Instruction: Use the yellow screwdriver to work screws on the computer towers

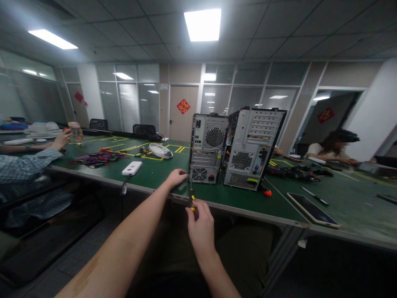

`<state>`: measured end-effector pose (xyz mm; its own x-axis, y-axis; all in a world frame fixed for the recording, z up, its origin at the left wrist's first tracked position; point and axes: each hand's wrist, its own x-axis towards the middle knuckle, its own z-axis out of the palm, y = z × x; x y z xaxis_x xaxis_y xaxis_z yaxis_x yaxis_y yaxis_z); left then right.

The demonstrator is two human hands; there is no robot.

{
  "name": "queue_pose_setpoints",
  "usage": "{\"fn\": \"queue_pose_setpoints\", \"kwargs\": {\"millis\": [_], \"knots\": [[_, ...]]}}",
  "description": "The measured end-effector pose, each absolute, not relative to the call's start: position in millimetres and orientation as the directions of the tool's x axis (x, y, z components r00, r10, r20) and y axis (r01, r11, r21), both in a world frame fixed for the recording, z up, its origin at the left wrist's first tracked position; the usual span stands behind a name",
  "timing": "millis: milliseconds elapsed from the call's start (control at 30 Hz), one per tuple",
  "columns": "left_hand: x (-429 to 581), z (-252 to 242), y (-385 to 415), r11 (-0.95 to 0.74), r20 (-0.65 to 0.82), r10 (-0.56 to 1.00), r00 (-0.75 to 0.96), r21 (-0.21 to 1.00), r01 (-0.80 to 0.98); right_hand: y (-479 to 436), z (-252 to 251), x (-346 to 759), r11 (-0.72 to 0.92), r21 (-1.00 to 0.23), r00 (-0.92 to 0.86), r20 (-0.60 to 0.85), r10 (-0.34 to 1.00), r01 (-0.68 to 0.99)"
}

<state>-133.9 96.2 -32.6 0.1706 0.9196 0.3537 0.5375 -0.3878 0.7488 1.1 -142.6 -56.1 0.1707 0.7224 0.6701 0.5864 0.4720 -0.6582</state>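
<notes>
L hand (178, 177): I'm seeing it resting on the bench (155, 174) at the lower-left corner of the grey tower (207, 149). Fingers are curling in and the tips seem to be touching the case. Can't tell if it's gripping anything.
R hand (201, 223): hanging off the bench edge, in front of the grey tower. Thumb + fingertips are pinching the screwdriver (191, 198) by its handle.
Screwdriver: yellow/black handle, standing about upright, shaft pointing up twd the grey tower's lower-left corner. I can't tell if the tip is touching it.
Grey tower: standing upright on the bench, rear panel w/ fan grilles facing me.
2nd tower (254, 149): standing just right of the grey tower at an angle, rear panel facing me.
Bench: green top w/ yellow lines, carrying all of this.
White box (132, 168): lying left of the grey tower near the bench edge, cable hanging from it.
Small fan (160, 150): lying left of the grey tower, further back.
Coloured wires (97, 158): piling up well left of the grey tower.
Orange-handled tool (266, 192): lying right of the grey tower, at the 2nd tower's foot.
Phone (312, 208): lying flat well right of the grey tower, near the bench edge.
Co-worker, L side: checked sleeve (21, 163) well left of the grey tower, co-worker's hand (62, 138) sitting just beside a bottle (75, 131).
Co-worker, R side: seated person (328, 150) sitting far right of the grey tower, beyond the bench.
</notes>
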Motion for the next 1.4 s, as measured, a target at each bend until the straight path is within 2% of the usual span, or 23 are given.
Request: {"fn": "queue_pose_setpoints", "kwargs": {"millis": [133, 400, 667, 933, 1300, 1400], "knots": [[-133.7, -32.2, 96.1, -0.38, 0.348, 0.923, 0.166, 0.751, 0.54, -142.2, -56.7, 0.8, 0.474, -0.678, 0.173, 0.657, 0.734, 0.562], [-132.9, -32.1, 96.1, -0.374, 0.343, 0.925, 0.161, 0.754, 0.54, -140.0, -61.4, 4.0, 0.487, -0.622, 0.165, 0.704, 0.691, 0.614], [-133.0, -32.7, 96.5, -0.384, 0.357, 0.92, 0.161, 0.743, 0.548, -142.1, -57.3, 1.1, 0.476, -0.677, 0.179, 0.661, 0.729, 0.562], [-133.4, -36.4, 102.1, -0.389, 0.355, 0.919, 0.171, 0.748, 0.537, -140.6, -58.5, 1.8, 0.494, -0.654, 0.204, 0.698, 0.687, 0.573], [-134.8, -34.7, 98.9, -0.4, 0.37, 0.914, 0.167, 0.751, 0.525, -142.0, -54.5, 1.4, 0.481, -0.689, 0.17, 0.65, 0.74, 0.542], [-134.5, -33.2, 97.1, -0.39, 0.359, 0.919, 0.165, 0.756, 0.525, -142.4, -55.8, 1.5, 0.486, -0.667, 0.164, 0.668, 0.726, 0.565]]}}
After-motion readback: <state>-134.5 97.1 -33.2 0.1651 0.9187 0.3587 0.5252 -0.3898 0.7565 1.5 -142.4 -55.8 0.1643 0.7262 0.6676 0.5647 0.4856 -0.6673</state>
